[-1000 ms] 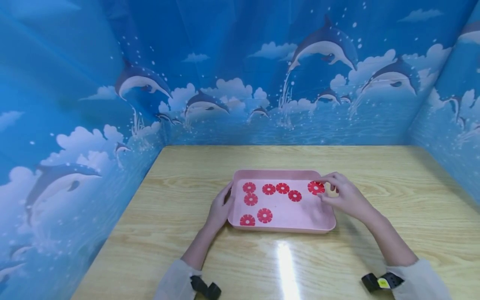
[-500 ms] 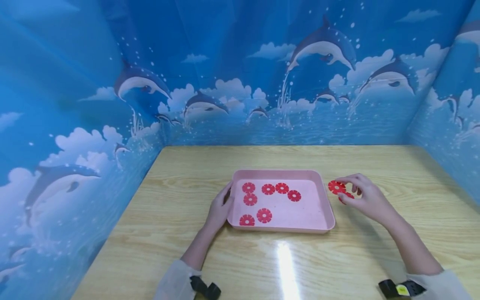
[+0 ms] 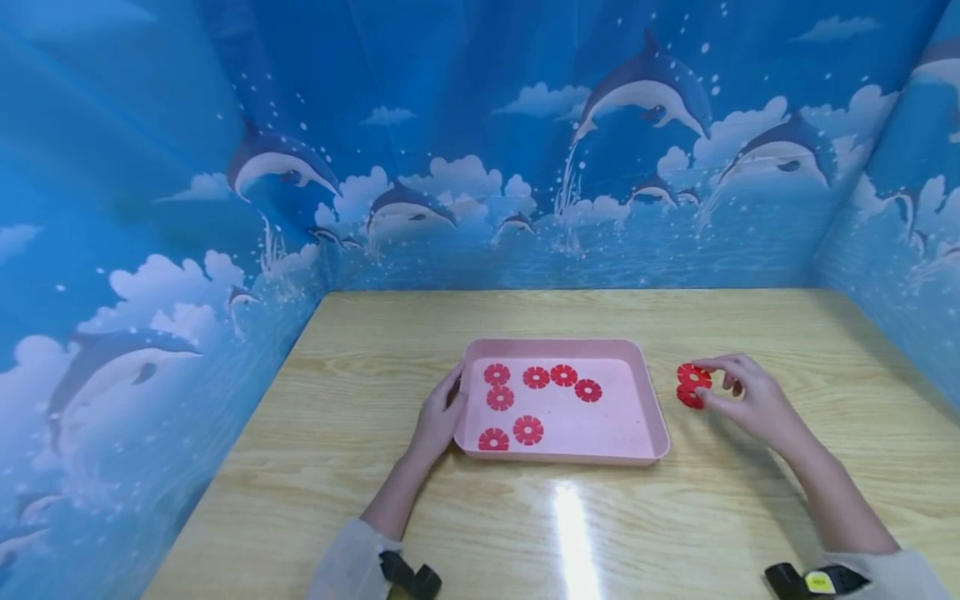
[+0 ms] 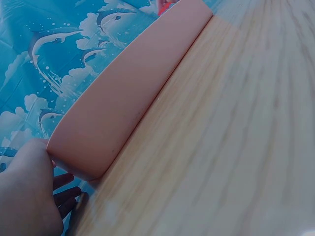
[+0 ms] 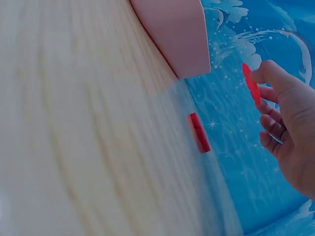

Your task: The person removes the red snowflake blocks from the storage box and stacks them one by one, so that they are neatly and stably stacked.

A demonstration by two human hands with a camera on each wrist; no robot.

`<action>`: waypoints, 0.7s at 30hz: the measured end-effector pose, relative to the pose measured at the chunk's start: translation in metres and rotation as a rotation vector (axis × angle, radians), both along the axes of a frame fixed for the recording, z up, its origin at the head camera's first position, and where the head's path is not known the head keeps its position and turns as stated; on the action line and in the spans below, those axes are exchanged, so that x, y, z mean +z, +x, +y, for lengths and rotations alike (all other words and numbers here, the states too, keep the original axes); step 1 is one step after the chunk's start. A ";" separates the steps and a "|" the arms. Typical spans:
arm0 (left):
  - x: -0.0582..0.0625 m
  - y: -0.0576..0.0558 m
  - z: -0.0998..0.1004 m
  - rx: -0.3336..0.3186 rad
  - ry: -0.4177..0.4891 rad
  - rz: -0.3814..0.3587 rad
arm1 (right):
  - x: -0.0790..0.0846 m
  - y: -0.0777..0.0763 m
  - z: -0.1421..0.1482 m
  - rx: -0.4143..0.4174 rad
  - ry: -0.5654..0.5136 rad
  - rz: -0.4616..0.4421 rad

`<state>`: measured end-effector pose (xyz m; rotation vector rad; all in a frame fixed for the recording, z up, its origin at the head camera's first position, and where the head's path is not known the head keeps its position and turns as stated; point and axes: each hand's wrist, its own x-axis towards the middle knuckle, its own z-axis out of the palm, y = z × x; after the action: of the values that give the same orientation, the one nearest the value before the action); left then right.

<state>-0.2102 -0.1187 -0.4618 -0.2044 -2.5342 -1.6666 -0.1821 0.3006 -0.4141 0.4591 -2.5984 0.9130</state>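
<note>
My right hand (image 3: 750,400) pinches a red notched plastic disc (image 3: 693,376) between thumb and fingers, right of the tray. In the right wrist view the held disc (image 5: 250,83) appears edge-on at the fingertips, raised over the table. Below it on the wood lies a small red stack of discs (image 5: 199,132), partly covered in the head view by the held disc. My left hand (image 3: 438,417) grips the left wall of a shallow pink tray (image 3: 562,459), thumb at the rim, with several red discs lying flat inside. Its other fingers (image 4: 66,194) show below the tray's corner.
The tray stands on a light wood-grain table (image 3: 375,375). A blue dolphin-print sheet (image 3: 465,125) walls off the back and both sides. Both wrists wear black camera straps.
My right hand has carried the disc from above the tray's far right corner, out past the right wall, to over the discs on the table. The left hand and tray stay put.
</note>
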 end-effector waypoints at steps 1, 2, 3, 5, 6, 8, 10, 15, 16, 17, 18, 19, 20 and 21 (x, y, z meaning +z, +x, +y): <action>0.000 0.000 0.000 -0.001 0.000 0.000 | -0.002 0.000 0.001 -0.002 0.002 -0.006; 0.000 0.000 0.000 -0.001 -0.001 -0.001 | -0.005 -0.001 0.003 -0.004 0.002 -0.012; 0.000 0.000 0.000 -0.002 -0.002 -0.002 | -0.007 -0.001 0.004 -0.008 0.005 -0.018; 0.000 0.000 0.000 -0.001 -0.003 -0.003 | -0.011 -0.002 0.007 -0.014 0.007 -0.032; 0.000 0.000 0.000 0.000 -0.005 -0.005 | -0.014 -0.002 0.008 -0.019 0.005 -0.036; 0.001 0.000 0.000 0.002 -0.004 -0.005 | -0.018 -0.004 0.011 -0.030 0.001 -0.037; 0.002 0.000 0.000 0.004 -0.004 -0.002 | -0.022 -0.005 0.013 -0.039 -0.001 -0.040; 0.001 -0.001 0.000 0.000 -0.010 0.013 | -0.033 -0.007 0.017 -0.040 0.011 -0.046; 0.001 -0.001 0.000 -0.002 -0.011 0.015 | -0.034 -0.008 0.018 -0.036 0.012 -0.044; 0.000 -0.001 0.000 -0.004 -0.011 0.018 | -0.036 -0.008 0.018 -0.034 0.011 -0.041; 0.000 0.000 0.000 -0.002 -0.010 0.012 | -0.038 -0.008 0.019 -0.033 0.009 -0.038; 0.000 0.000 0.000 -0.005 -0.007 0.014 | -0.039 -0.008 0.019 -0.030 0.008 -0.032; 0.000 0.000 0.000 -0.007 -0.006 0.015 | -0.040 -0.008 0.020 -0.029 0.003 -0.027; 0.000 0.000 -0.001 -0.008 -0.003 0.013 | -0.041 -0.009 0.020 -0.026 -0.001 -0.025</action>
<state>-0.2100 -0.1193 -0.4620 -0.2250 -2.5299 -1.6595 -0.1906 0.3204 -0.4552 0.4148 -2.6198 0.9173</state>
